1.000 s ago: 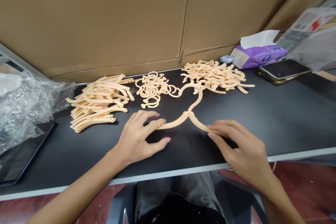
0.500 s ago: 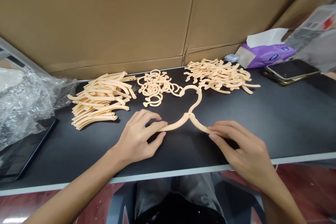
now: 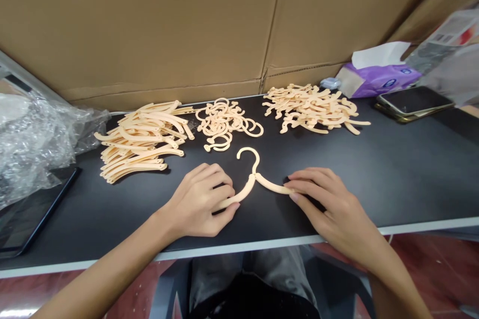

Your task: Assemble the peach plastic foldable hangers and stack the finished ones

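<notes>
Between my hands is a cream plastic clothes hanger [image 3: 270,186], its hook [image 3: 256,155] pointing away from me and curling left. My left hand [image 3: 205,200] is closed on the end of the left arm, and my right hand [image 3: 329,201] pinches the right arm's end; both tips are hidden by fingers. Beyond the hanger lie a heap of loose hooks [image 3: 222,122], a stack of long curved arm pieces [image 3: 144,139] to the left, and a pile of other arm pieces [image 3: 314,107] to the right.
Bubble wrap [image 3: 45,134] and a dark tablet-like slab [image 3: 35,214] lie at the left of the black table [image 3: 404,174]. A purple tissue pack [image 3: 381,79] and a phone [image 3: 416,99] are at the back right. Cardboard [image 3: 168,25] walls off the far edge.
The hanger has come closer to me and slightly left, away from the hooks and the right pile. Both hands still grip its arms.
</notes>
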A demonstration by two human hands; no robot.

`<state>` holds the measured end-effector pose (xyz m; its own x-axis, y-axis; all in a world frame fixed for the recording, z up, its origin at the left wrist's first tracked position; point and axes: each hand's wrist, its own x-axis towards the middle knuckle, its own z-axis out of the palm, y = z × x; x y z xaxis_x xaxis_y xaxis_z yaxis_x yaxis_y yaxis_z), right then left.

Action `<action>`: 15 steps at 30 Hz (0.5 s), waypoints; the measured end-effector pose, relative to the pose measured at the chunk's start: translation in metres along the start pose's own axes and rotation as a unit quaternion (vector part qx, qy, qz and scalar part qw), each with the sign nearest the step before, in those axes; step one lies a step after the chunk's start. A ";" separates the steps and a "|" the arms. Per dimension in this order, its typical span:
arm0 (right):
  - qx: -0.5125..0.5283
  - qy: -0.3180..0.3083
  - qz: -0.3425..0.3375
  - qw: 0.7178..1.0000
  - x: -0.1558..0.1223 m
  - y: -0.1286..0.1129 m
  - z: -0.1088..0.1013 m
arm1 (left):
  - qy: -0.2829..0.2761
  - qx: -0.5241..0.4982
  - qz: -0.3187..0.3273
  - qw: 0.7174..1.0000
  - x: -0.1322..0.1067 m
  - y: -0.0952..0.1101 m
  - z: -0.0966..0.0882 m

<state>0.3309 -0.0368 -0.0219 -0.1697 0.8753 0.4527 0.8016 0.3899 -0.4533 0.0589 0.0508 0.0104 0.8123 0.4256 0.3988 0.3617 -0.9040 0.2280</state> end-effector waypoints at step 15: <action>-0.035 0.079 -0.013 0.996 -0.001 -0.005 0.001 | 0.026 0.057 -0.006 0.998 -0.007 0.008 -0.012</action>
<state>0.3266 -0.0387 -0.0210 -0.1042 0.8070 0.5813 0.8371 0.3868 -0.3870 0.0510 0.0410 0.0197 0.7845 0.4347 0.4423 0.4225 -0.8967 0.1319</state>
